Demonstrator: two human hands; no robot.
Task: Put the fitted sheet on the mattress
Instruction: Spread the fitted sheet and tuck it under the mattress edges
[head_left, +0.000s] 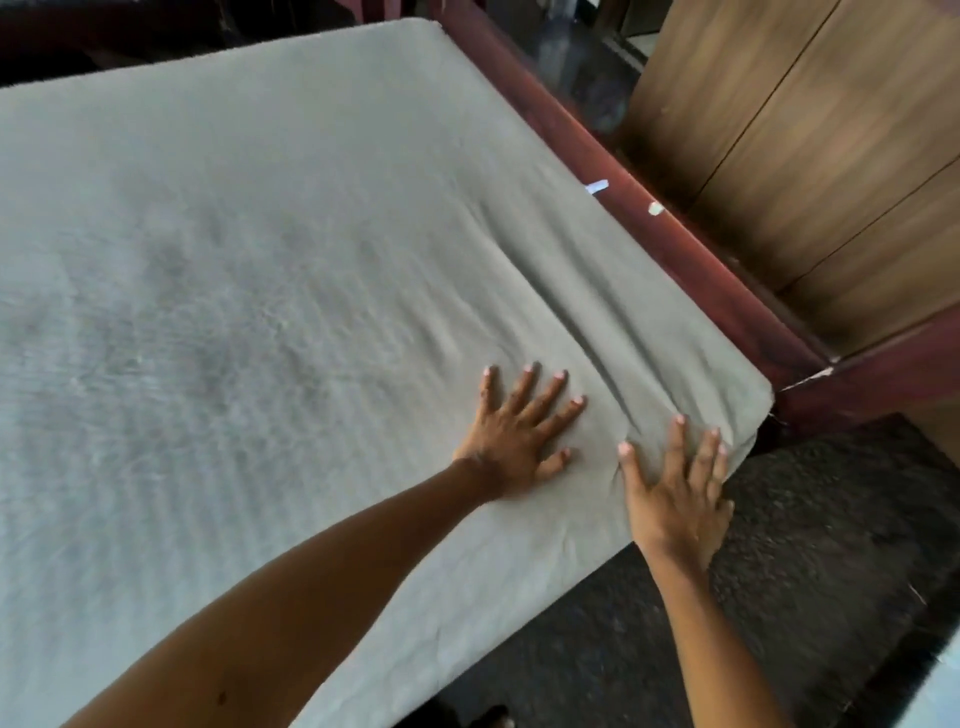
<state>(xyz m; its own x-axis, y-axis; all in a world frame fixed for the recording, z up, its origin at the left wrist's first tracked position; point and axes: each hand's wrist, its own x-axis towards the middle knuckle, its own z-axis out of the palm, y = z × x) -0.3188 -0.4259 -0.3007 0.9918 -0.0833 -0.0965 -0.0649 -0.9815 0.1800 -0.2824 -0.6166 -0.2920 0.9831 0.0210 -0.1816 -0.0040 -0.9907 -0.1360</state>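
L hand (511, 441), R hand (675, 499) flat on fitted sheet (260, 260), creases along frame (675, 249)

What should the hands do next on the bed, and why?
Probably slide the right hand toward the corner to flatten the long crease. It and the left hand lie flat on the fitted sheet, which covers the corner but bunches between them.
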